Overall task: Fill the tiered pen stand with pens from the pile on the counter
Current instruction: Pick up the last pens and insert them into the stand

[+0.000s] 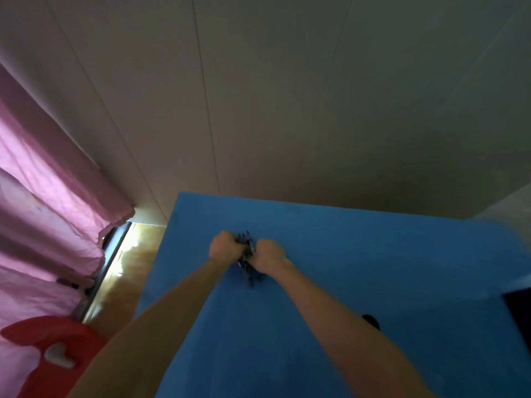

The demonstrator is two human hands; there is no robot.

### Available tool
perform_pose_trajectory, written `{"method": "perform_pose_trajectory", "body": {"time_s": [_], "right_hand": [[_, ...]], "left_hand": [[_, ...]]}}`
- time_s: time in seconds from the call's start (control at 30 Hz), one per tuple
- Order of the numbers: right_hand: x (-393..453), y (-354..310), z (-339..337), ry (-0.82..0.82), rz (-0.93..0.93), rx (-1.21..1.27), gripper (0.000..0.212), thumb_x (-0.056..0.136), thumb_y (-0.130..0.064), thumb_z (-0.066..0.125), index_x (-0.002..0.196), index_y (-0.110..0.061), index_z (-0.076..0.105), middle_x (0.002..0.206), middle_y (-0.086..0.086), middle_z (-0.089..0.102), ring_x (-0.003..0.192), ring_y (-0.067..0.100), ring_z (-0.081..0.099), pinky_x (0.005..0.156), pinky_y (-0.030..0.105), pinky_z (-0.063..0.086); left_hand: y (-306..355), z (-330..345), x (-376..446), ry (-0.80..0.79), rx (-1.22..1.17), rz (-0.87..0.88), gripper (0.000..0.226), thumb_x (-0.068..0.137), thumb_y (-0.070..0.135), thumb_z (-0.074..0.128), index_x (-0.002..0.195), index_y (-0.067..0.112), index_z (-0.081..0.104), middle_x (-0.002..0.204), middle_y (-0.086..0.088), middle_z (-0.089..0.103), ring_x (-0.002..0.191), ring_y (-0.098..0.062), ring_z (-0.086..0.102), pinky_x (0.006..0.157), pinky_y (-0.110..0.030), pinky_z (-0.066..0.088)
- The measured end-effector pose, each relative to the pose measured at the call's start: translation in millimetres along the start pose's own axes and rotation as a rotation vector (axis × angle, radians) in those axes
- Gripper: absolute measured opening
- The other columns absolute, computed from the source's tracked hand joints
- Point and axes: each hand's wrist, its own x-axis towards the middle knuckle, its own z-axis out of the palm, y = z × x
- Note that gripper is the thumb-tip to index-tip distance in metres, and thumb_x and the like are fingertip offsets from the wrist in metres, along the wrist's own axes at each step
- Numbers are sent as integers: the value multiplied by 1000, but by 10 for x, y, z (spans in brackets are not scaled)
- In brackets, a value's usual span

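Pens point(246, 255) bunched between both hands, left point(223, 246) and right point(268, 254) clamped together; could spill across worktop point(373, 268) (stand unseen).

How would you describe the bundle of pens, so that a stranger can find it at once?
Start from the big blue counter that fills the lower right. Near its far left part, the left hand and right hand meet. The bundle of pens is the dark, spiky cluster gripped between them, the only thing both hands hold.
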Motion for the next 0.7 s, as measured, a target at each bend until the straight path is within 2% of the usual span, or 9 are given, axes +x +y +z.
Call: {"method": "perform_pose_trajectory", "body": {"time_s": [0.1, 0.2, 0.27, 0.33, 0.43, 0.47, 0.53, 0.6, 0.7], "right_hand": [[-85, 12, -34, -20, 50, 51, 27, 92, -37, 63, 79, -13, 60, 80, 10, 62, 84, 35, 64, 57, 30, 37], [-115, 108, 23, -10, 103, 183, 39, 91, -33, 64, 60, -16, 48, 59, 5, 49, 63, 26, 52, 51, 31, 34], [-129, 182, 55, -16, 158, 427, 36, 94, -30, 65, 64, -14, 55, 64, 9, 56, 61, 24, 56, 58, 34, 48], [-198, 247, 79, -27, 221, 735, 27, 98, -26, 65, 77, -9, 65, 73, 9, 66, 64, 20, 66, 68, 36, 61], [-436, 324, 119, 71, 285, 1002, 22, 99, -26, 64, 92, -7, 71, 77, 4, 72, 66, 14, 67, 59, 26, 58], [-523, 363, 141, 119, 300, 1044, 22, 99, -28, 66, 93, -7, 72, 78, 4, 73, 67, 14, 67, 54, 23, 55], [-708, 464, 202, 190, 327, 1083, 26, 98, -30, 67, 93, -6, 75, 87, 5, 77, 70, 14, 68, 52, 22, 51], [-851, 533, 253, 220, 354, 1117, 26, 98, -28, 67, 95, -3, 75, 93, 7, 78, 72, 14, 69, 54, 22, 51], [-1149, 653, 282, 229, 372, 1251, 21, 99, -24, 66, 94, -5, 74, 91, 9, 77, 69, 15, 68, 57, 23, 52]], "left_hand": [[-90, -39, -11, -49, -120, -4, 18, 81, 16, 74, 65, 7, 70, 62, -9, 68, 59, -22, 68, 63, -31, 61], [-201, -114, -5, -115, -217, 15, 34, 90, 2, 65, 58, 8, 54, 54, -7, 54, 51, -20, 56, 48, -25, 55], [-279, -165, 7, -129, -226, 36, 37, 91, 1, 62, 57, 9, 51, 50, -4, 50, 53, -22, 53, 48, -24, 48], [-351, -181, 2, -137, -283, 22, 34, 90, 0, 63, 58, 7, 56, 54, -4, 55, 54, -22, 56, 49, -24, 48], [-394, -156, -57, -183, -443, -23, 16, 93, -3, 62, 78, -2, 65, 72, -8, 62, 44, -7, 61, 40, -17, 47], [-392, -131, -74, -195, -467, -23, 14, 95, -2, 60, 82, -3, 65, 75, -8, 63, 49, -8, 62, 41, -17, 48], [-399, -69, -142, -201, -470, -5, 24, 99, 1, 54, 77, -1, 64, 75, -9, 62, 61, -16, 58, 49, -23, 48], [-398, -12, -210, -190, -431, -3, 35, 101, 4, 47, 67, 3, 59, 71, -10, 58, 60, -19, 50, 52, -26, 42], [-305, 107, -519, -207, -354, 62, 37, 103, 13, 46, 68, 6, 54, 73, -12, 55, 62, -21, 48, 52, -28, 36]]}}
